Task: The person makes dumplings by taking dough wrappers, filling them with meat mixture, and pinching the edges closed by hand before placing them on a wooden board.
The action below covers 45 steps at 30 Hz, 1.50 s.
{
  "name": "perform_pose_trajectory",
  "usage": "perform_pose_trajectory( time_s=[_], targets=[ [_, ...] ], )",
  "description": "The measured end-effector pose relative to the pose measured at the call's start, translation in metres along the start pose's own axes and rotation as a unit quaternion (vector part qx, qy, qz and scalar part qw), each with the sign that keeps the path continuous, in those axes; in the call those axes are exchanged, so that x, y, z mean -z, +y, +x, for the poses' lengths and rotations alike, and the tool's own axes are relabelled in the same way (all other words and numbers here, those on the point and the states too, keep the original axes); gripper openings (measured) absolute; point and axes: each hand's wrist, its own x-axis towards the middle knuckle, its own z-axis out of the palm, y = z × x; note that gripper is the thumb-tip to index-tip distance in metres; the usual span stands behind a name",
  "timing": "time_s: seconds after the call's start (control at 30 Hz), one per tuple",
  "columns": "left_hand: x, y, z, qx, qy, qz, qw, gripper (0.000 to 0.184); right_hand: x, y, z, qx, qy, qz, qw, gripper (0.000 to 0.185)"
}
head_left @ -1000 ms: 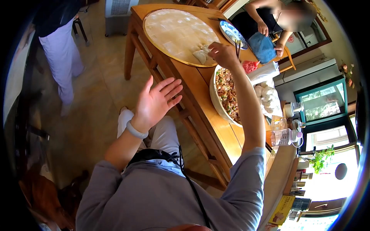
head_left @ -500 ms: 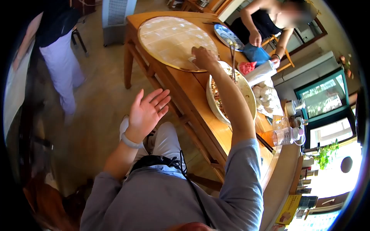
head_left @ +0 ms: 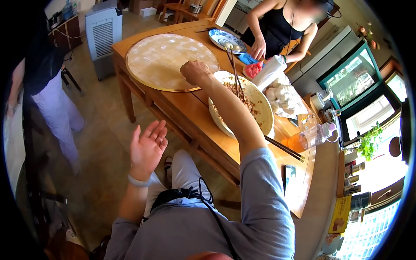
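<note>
My left hand [head_left: 148, 148] hangs in front of the table, palm up, fingers stretched and holding nothing. My right hand [head_left: 195, 72] is curled over the near right part of a round floured board [head_left: 160, 60]. Its fingers are closed, and whatever they hold, if anything, is hidden beneath the knuckles. Under my right forearm stands a large cream bowl [head_left: 268, 110] of chopped filling [head_left: 243, 100]. Chopsticks [head_left: 234, 69] stand up in the filling.
Beyond the bowl are a plastic-wrap-like roll [head_left: 269, 73], a bag of pale round items [head_left: 284, 97], a red bundle [head_left: 253, 69] and a blue-patterned plate [head_left: 216, 39]. A bottle [head_left: 312, 136] and phone [head_left: 289, 177] lie nearer. One person [head_left: 281, 30] sits opposite; another [head_left: 50, 91] stands left.
My view has shifted, so the table sits further left. My right hand stays over the board, more tightly curled. The person opposite has lowered the blue item to the table.
</note>
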Motion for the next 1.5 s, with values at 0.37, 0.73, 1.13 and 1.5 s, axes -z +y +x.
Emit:
perform_pose_trajectory(
  time_s=[0.37, 0.73, 1.13, 1.5],
  targets=[
    [0.005, -0.004, 0.000, 0.013, 0.001, -0.005, 1.000, 0.043, -0.009, 0.001, -0.002, 0.028, 0.046, -0.017, 0.998, 0.014],
    [0.005, -0.007, -0.002, 0.011, 0.001, -0.016, 1.000, 0.041, -0.010, 0.006, -0.005, 0.039, 0.046, 0.008, 0.998, 0.017],
    [0.009, -0.007, -0.005, 0.003, 0.000, -0.031, 1.000, 0.042, -0.002, 0.038, -0.002, -0.074, 0.025, 0.146, 0.986, 0.026],
    [0.010, -0.005, -0.008, -0.009, 0.014, -0.018, 1.000, 0.042, -0.018, 0.035, -0.001, -0.028, 0.037, 0.122, 0.991, 0.012]
  ],
)
